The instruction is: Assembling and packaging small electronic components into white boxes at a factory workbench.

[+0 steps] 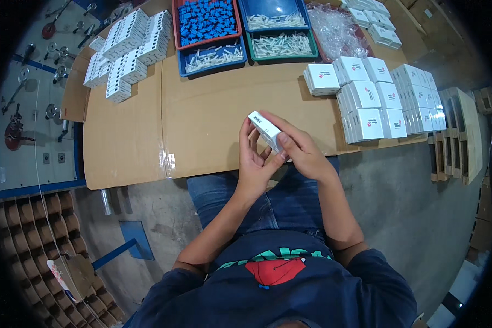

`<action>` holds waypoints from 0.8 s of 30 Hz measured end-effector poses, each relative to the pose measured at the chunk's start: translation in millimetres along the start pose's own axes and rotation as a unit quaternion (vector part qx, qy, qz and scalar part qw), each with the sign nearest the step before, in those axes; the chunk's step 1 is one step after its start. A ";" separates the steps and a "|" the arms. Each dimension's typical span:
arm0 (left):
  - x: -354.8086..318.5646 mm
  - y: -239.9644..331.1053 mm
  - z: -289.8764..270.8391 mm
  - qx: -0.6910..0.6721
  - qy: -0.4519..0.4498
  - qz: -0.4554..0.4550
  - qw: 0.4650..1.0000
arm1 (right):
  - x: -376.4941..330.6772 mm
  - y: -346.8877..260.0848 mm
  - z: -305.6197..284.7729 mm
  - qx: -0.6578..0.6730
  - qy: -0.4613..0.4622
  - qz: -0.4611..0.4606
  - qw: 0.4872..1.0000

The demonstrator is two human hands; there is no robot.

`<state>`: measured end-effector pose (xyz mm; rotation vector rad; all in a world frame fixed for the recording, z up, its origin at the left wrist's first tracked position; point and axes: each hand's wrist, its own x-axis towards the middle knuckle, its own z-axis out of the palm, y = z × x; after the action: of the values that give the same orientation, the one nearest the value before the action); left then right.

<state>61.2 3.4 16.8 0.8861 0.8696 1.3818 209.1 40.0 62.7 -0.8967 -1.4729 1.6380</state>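
Observation:
Between my two hands, above the near edge of the cardboard-covered table [202, 126], is a small white box [265, 127] held tilted. My left hand [252, 164] cups it from the left and below, fingers curled against its side. My right hand [306, 152] grips its right end, thumb on the near corner and fingers along the far side. Dark print marks the face turned toward me. The box's underside is hidden by my fingers, so I cannot tell whether a flap is lifted there.
White boxes [364, 95] stand stacked at the right, more boxes [127, 46] at the left. Along the back sit a red tray [175, 22] of blue parts, blue [245, 22] and green trays [315, 53] of slim white pieces, and crumpled clear plastic bags [339, 33]. Wooden pallets [467, 131] stand beyond the right.

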 end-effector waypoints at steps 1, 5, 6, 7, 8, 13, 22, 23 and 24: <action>1.6 2.4 -1.0 0.002 -0.004 0.000 1.000 | -0.3 3.3 2.3 0.001 0.003 -0.002 1.000; 3.7 27.5 -9.2 -0.088 -0.047 -0.064 0.993 | 4.6 11.5 5.2 -0.096 0.069 -0.149 0.982; 2.5 36.6 -6.3 -0.234 -0.024 -0.148 0.961 | 5.1 11.1 5.1 -0.157 0.079 -0.183 0.967; 3.7 44.6 -1.3 -0.235 -0.021 -0.148 0.960 | 4.8 12.6 4.8 -0.156 0.076 -0.180 0.968; 6.0 53.9 3.4 -0.184 -0.013 -0.210 0.960 | 4.7 13.5 5.1 -0.184 0.078 -0.201 0.959; 2.6 53.1 15.8 -0.084 -0.001 -0.242 0.967 | 6.7 22.8 8.1 -0.241 0.084 -0.264 0.930; -2.1 47.5 26.5 -0.088 0.025 -0.210 0.973 | 14.3 29.5 9.4 -0.230 0.076 -0.277 0.930; -2.6 39.8 25.4 -0.099 0.040 -0.196 0.975 | 14.6 28.4 9.9 -0.237 0.068 -0.279 0.928; -3.5 34.9 23.8 -0.110 0.055 -0.182 0.976 | 14.7 27.8 10.6 -0.245 0.060 -0.282 0.926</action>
<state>67.8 -0.4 58.5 0.4565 0.8925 1.1840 190.7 46.2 35.7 -0.7129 -1.8711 0.7966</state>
